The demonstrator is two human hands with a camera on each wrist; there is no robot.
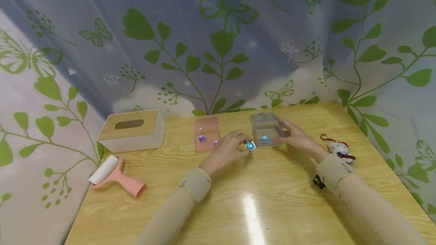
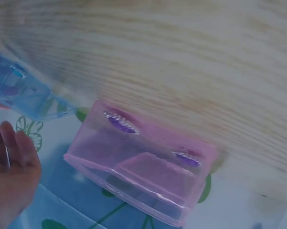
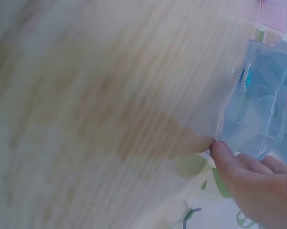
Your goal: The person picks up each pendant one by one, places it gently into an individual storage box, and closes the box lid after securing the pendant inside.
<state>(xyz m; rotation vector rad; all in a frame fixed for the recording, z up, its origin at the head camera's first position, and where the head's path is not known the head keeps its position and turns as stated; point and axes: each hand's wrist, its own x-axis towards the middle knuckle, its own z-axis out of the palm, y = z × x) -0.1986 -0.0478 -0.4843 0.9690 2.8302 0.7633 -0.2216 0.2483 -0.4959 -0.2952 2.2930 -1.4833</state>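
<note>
Pinching blue gem (image 1: 250, 145) between slightly parted fingertips of left hand (image 1: 226, 147); with right hand (image 1: 295, 139), widely curved, holding blue box (image 1: 267, 124) between both hands. Probably filling box: next, need to lower gem inside, then release gently.

The wood-grain worktop (image 1: 286, 207) carries a wood-topped tissue box (image 1: 134, 133) at its back left, a pink lint roller (image 1: 118, 176) just in front, a pink box (image 1: 207, 127) and a bluish clear box (image 1: 266, 124) side by side near the back, and a white plush figure (image 1: 339, 150) toward the right, near a small black object (image 1: 318, 182).
</note>
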